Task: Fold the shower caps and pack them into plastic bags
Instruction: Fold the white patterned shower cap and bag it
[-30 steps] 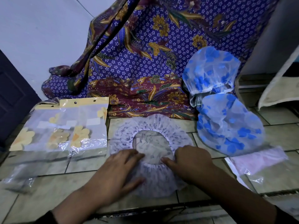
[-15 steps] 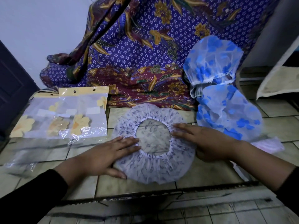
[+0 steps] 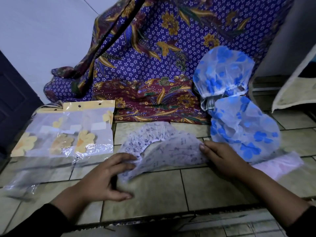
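**Both hands on the half-folded white cap**

Your white shower cap (image 3: 171, 151), thin plastic printed with small purple marks, lies on the tiled surface (image 3: 153, 190) straight in front of you, between your two hands. Its near part is turned up over the far part, so it reads as a rough half-round with a loose, blurred flap at the near left.

Your left hand (image 3: 106, 177) grips that flap. The fingers (image 3: 126, 157) curl over the cap's near-left edge, while the thumb points right, low over bare tile and apart from the cap. Your right hand (image 3: 222, 156) pinches the cap's right edge, with the thumb tip lying on top of the plastic. How the other fingers meet the cap cannot be told.

Just right of your right hand lies a blue-flowered shower cap (image 3: 244, 129), flat on the tiles. A second blue-flowered cap (image 3: 224, 71) stands above it, leaning against the purple batik cloth (image 3: 153, 57) that hangs along the back of the surface. The two blue caps touch where they meet.

To your left, well apart from the white cap, yellow-flowered plastic bags (image 3: 68, 132) lie overlapping, their yellow header strips toward the back. A clear plastic bag (image 3: 20, 185) lies nearer you at the left edge. A pale pink packet (image 3: 277, 166) lies at the right, partly behind your right forearm.
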